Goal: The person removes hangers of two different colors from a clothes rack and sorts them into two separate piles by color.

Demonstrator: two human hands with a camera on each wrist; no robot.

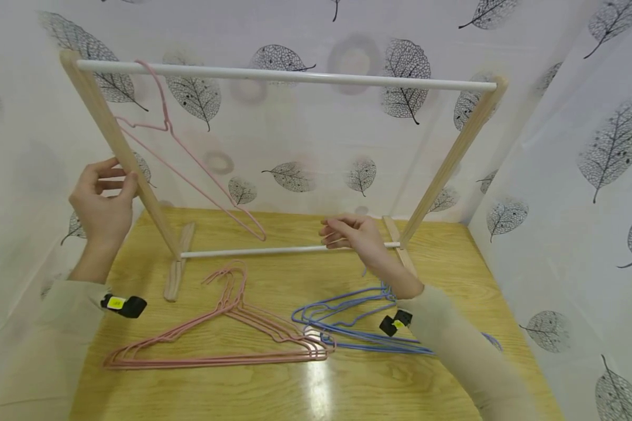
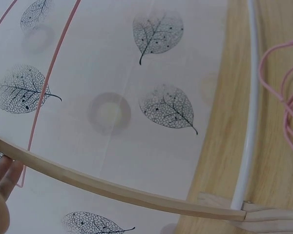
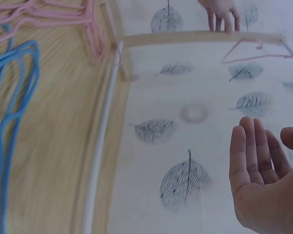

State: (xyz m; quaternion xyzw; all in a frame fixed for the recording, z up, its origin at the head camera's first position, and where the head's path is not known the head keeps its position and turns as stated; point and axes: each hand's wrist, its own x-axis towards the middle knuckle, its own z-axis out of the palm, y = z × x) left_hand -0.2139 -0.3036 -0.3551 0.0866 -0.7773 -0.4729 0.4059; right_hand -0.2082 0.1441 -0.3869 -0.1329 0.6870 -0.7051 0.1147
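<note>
My left hand (image 1: 105, 199) holds the left wooden post (image 1: 110, 134) of a clothes rack, thumb in front and fingers behind it. One pink hanger (image 1: 200, 158) hangs by its hook from the left end of the rack's white top bar (image 1: 274, 75). My right hand (image 1: 355, 231) is in the air near the lower white bar (image 1: 263, 251), holding nothing. In the right wrist view that hand (image 3: 263, 180) shows its palm, the fingers nearly straight. Several pink hangers (image 1: 221, 361) lie stacked on the table, beside several blue hangers (image 1: 347, 333) partly hidden under the right forearm.
The rack's right post (image 1: 453, 158) leans outward in the head view, on a wooden foot (image 1: 400, 251). The wood-grain table (image 1: 232, 397) is bordered by pale sheets (image 1: 316, 128) with leaf prints at the back and sides.
</note>
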